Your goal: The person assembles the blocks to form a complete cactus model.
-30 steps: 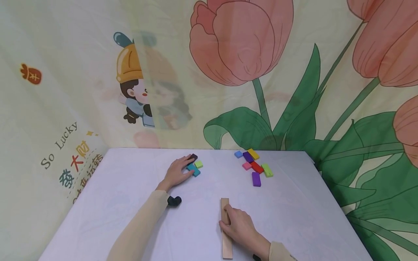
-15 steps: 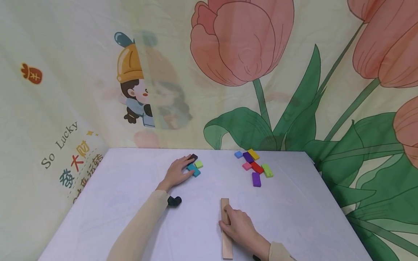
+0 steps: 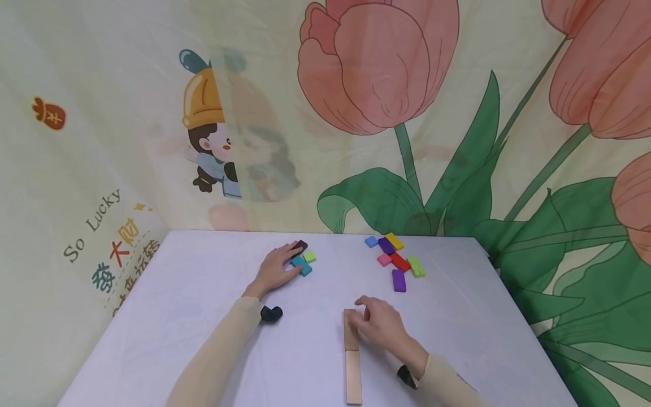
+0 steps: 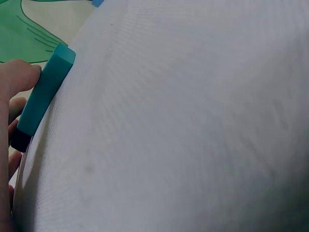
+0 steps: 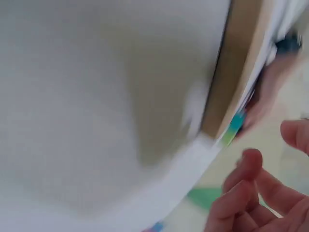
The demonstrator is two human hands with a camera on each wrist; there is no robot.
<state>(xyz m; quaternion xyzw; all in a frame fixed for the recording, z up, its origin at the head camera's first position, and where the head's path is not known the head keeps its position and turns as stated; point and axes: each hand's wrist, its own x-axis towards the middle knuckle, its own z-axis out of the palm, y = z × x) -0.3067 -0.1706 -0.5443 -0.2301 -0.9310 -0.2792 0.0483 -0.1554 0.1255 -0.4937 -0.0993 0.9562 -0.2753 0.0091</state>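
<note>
Two flat wooden blocks lie end to end in a row on the white table, the far block point(image 3: 350, 339) and the near block point(image 3: 353, 377). My right hand point(image 3: 383, 325) hovers at the far block's right side, overlapping its upper part in the head view. In the right wrist view its fingers point(image 5: 236, 198) are loosely bent and hold nothing. My left hand point(image 3: 274, 268) rests over a teal block point(image 3: 302, 266) and a black block point(image 3: 302, 245). Its thumb touches the teal block's edge in the left wrist view. A small lime-green block point(image 3: 309, 256) lies beside them.
At the back right lies a loose group of coloured blocks, among them a red block point(image 3: 400, 261), a yellow block point(image 3: 394, 241), a purple block point(image 3: 399, 280) and a green block point(image 3: 416, 266). A printed curtain point(image 3: 356, 186) hangs behind the table's far edge.
My right hand has let go of the wooden blocks and moved up and slightly right, uncovering the seam between them. My left hand and the coloured blocks have stayed in place.
</note>
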